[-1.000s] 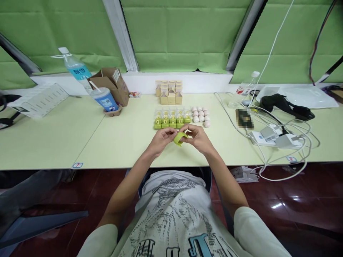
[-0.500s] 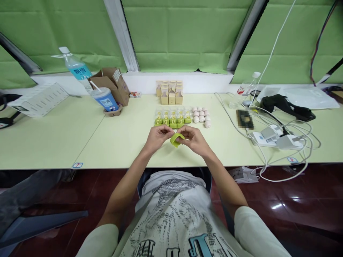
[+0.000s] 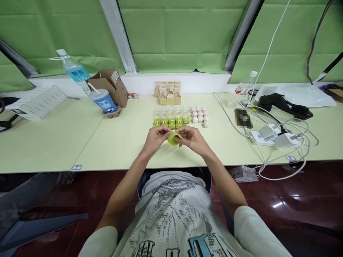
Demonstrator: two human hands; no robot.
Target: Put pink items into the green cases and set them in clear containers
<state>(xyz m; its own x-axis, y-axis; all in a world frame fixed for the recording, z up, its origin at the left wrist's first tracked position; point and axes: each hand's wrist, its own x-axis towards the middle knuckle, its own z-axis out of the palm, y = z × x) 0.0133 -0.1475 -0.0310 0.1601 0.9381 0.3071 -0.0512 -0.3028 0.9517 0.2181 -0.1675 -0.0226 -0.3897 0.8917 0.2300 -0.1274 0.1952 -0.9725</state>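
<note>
Both my hands meet above the pale table near its front edge. My left hand and my right hand each pinch one end of a curled yellow-green strip held between them. Just beyond my hands stands a row of small green boxes with clear tops. To their right lies a cluster of pinkish egg-shaped balls. Farther back stand several small tan cardboard boxes.
A blue paper cup with a straw, a water bottle and an open brown carton stand at the back left. White cables, adapters and a black pouch lie at the right. Another bottle stands there.
The strip and both hands have shifted slightly left and toward me. The strip has curled tighter between the fingers.
</note>
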